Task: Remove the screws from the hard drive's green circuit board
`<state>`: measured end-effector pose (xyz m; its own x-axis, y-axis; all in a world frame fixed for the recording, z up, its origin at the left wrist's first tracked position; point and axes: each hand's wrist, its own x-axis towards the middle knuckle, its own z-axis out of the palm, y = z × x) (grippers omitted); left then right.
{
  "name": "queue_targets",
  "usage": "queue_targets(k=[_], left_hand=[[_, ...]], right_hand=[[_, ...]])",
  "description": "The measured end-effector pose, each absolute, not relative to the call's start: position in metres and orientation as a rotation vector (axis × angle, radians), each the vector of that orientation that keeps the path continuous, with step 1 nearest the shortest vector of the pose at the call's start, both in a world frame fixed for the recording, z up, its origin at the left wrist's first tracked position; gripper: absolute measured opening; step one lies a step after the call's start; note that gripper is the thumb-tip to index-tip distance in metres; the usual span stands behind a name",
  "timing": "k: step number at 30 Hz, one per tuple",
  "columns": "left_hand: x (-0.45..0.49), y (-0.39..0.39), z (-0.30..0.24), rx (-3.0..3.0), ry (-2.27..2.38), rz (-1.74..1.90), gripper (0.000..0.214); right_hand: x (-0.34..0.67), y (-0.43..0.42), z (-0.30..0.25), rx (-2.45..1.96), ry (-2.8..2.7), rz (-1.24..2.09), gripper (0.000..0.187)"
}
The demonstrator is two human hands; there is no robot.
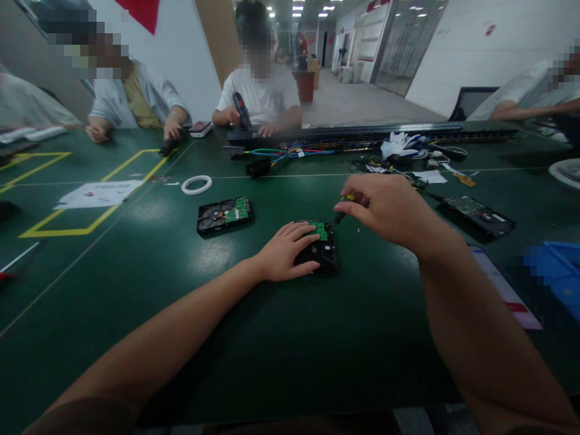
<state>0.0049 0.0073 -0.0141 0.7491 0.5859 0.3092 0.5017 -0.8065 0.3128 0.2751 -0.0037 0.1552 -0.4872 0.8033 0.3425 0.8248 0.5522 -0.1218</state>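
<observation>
A black hard drive (322, 249) with a green circuit board lies face up on the green table (272, 338) in front of me. My left hand (286, 251) rests flat on its left side, fingers stretched over it, pressing it down. My right hand (385, 208) is closed in a pinch round a small screwdriver (341, 214) with a yellow and black handle, its tip pointing down at the drive's upper right corner.
A second hard drive (223, 215) lies to the left, a third (475, 215) to the right. A white tape ring (196, 184), coloured cables (285, 154), white gloves (401, 145) and papers sit further back. Three people sit round the table; one holds an electric screwdriver (241, 110).
</observation>
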Motion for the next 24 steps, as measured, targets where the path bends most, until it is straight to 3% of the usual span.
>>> queue_targets(k=[9,19,24], left_hand=[[0.0020,0.0078,-0.0131,2.735,0.855,0.570,0.077],[0.0040,0.0068,-0.0129,2.733,0.858,0.605,0.091],[0.0056,0.0062,-0.0124,2.739,0.860,0.609,0.090]], right_hand=[[0.2772,-0.0032,0.1540,-1.266,-2.440,0.014,0.013],[0.2749,-0.0015,0.1517,-1.182,-2.492,-0.016,0.024],[0.2730,0.0002,0.1490,-1.248,-2.427,-0.002,0.018]])
